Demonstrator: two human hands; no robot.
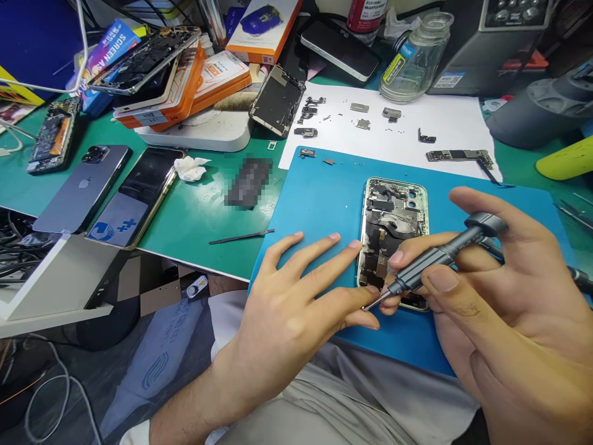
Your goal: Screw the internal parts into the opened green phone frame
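Observation:
My right hand [500,303] grips a dark grey precision screwdriver [428,262], its cap against the raised index finger and its tip pointing down-left. A second thin dark tool [579,275] shows partly behind this hand. My left hand [296,303] is spread, fingers outstretched, at the left edge of an opened phone housing [393,228] that lies on the blue mat [315,204]. The screwdriver tip is at the left index finger, near the lower left corner of the housing. Both hands partly cover the housing, whose inside shows flex cables and metal parts.
Small phone parts and a logic board [456,157] lie on white paper [333,133] behind the mat. A glass jar [414,59] stands at the back. To the left are two phones [83,185], a black spudger [241,237], stacked orange boxes [217,77] and a detached screen [278,99].

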